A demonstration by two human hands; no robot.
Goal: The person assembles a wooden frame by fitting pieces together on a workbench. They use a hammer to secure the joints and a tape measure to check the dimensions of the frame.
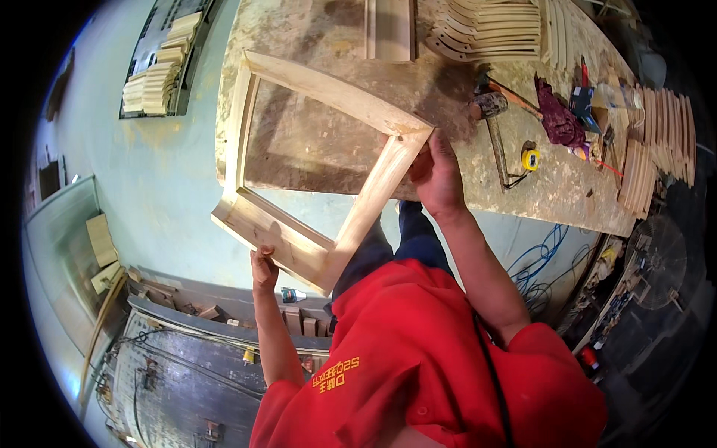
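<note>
A pale wooden frame, four-sided with an open middle, is held up tilted in front of my body. My left hand grips the outer edge of its wide near-left rail, fingers closed round the wood. At the far right corner my right hand is closed on the frame, thumb on top near the joint; some of its fingers are hidden behind the wood. The frame's far part hangs over a stained workbench, whose surface shows through the opening.
On the bench lie a hammer, a yellow tape measure, a dark red cloth and stacked curved wooden slats. More slats sit at its right end. Blue hoses lie below. A dark machine table stands lower left.
</note>
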